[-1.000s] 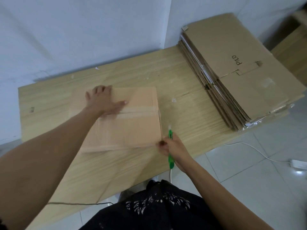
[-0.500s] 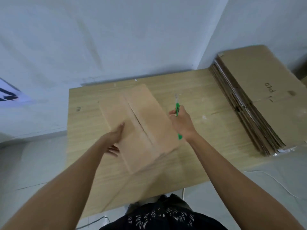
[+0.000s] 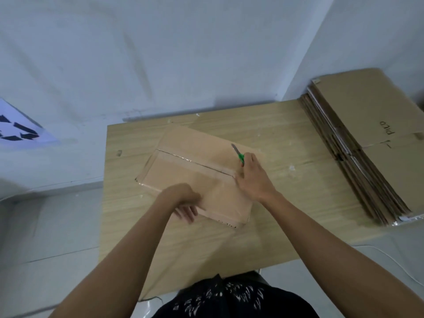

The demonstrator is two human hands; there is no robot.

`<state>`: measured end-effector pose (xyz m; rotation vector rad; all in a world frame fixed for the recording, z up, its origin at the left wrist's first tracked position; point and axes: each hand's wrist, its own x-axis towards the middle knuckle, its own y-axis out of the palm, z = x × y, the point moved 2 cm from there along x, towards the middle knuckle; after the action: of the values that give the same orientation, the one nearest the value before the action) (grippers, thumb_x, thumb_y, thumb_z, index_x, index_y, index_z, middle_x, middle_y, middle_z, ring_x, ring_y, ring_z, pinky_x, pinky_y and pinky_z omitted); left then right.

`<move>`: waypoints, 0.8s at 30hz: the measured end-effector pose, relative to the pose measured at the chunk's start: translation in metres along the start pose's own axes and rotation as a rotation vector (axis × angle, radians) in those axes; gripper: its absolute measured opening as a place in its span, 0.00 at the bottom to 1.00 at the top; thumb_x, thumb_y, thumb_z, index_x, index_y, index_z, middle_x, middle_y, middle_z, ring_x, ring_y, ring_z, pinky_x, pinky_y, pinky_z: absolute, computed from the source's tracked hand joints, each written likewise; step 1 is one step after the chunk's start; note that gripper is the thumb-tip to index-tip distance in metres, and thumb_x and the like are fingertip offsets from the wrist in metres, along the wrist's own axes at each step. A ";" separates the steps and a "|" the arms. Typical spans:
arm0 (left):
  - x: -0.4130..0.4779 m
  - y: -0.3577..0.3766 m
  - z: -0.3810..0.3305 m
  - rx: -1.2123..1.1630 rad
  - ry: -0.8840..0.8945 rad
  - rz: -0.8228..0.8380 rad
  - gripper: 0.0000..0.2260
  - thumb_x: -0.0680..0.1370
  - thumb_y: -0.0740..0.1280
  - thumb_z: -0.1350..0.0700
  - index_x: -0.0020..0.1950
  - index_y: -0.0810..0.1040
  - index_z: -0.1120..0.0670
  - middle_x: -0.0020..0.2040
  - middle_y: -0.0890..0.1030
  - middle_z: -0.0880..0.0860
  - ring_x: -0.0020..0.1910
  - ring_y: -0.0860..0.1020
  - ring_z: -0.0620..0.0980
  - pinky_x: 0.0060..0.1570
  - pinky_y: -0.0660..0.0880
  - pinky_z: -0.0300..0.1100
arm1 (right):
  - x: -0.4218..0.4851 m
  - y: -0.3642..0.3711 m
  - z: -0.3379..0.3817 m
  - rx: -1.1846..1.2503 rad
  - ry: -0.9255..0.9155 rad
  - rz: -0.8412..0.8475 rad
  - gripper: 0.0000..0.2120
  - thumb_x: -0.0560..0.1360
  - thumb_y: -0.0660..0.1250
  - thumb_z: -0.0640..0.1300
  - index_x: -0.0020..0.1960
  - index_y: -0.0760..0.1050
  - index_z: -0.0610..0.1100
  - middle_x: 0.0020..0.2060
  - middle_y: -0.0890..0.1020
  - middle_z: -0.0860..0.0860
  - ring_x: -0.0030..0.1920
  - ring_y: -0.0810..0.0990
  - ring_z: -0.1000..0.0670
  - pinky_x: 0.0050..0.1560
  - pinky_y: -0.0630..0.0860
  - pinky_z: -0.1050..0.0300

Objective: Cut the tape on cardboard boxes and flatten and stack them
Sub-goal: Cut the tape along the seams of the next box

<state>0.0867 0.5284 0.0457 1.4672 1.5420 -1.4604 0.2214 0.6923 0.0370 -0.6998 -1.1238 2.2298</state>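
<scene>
At the far left of the frame a white sheet with black marks lies off the table. The wooden table fills the middle, and the cardboard box lies flat at its centre, turned at an angle, with a dark seam line and shiny tape across its top. The left hand is against the box's lower-left edge; blur hides whether it clasps or only presses. At the right end of the seam, the right hand is curled round a green-handled cutter, blade pointing to the upper left over the box. A stack of flattened boxes sits at the table's right edge.
</scene>
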 end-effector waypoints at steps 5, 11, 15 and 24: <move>0.008 -0.020 -0.081 0.219 0.394 -0.687 0.12 0.78 0.68 0.46 0.55 0.82 0.51 0.57 0.82 0.54 0.59 0.79 0.57 0.56 0.75 0.47 | 0.009 -0.042 -0.026 0.383 0.127 -0.126 0.08 0.80 0.64 0.47 0.45 0.68 0.43 0.46 0.72 0.48 0.46 0.73 0.47 0.45 0.66 0.53; 0.044 -0.009 -0.159 0.271 0.612 -0.619 0.23 0.80 0.67 0.48 0.75 0.69 0.49 0.75 0.67 0.53 0.77 0.63 0.55 0.74 0.62 0.52 | -0.032 -0.040 -0.077 0.403 0.349 0.079 0.16 0.81 0.56 0.41 0.36 0.72 0.43 0.31 0.74 0.49 0.37 0.74 0.45 0.38 0.65 0.53; 0.067 -0.003 -0.186 0.483 0.457 -0.518 0.34 0.78 0.64 0.35 0.81 0.59 0.45 0.82 0.57 0.50 0.82 0.48 0.53 0.76 0.46 0.65 | -0.045 -0.033 -0.086 0.430 0.279 0.190 0.16 0.83 0.57 0.43 0.39 0.76 0.43 0.27 0.73 0.51 0.28 0.70 0.53 0.27 0.62 0.62; 0.077 0.005 -0.181 0.595 0.278 -0.580 0.41 0.77 0.59 0.31 0.83 0.49 0.48 0.80 0.59 0.54 0.80 0.54 0.57 0.68 0.55 0.77 | -0.045 -0.033 -0.107 0.536 0.263 0.203 0.18 0.83 0.57 0.46 0.37 0.75 0.45 0.26 0.71 0.53 0.26 0.68 0.54 0.27 0.61 0.62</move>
<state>0.1223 0.7204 0.0201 1.6773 1.9105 -2.2819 0.3315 0.7374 0.0182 -0.8624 -0.3125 2.3667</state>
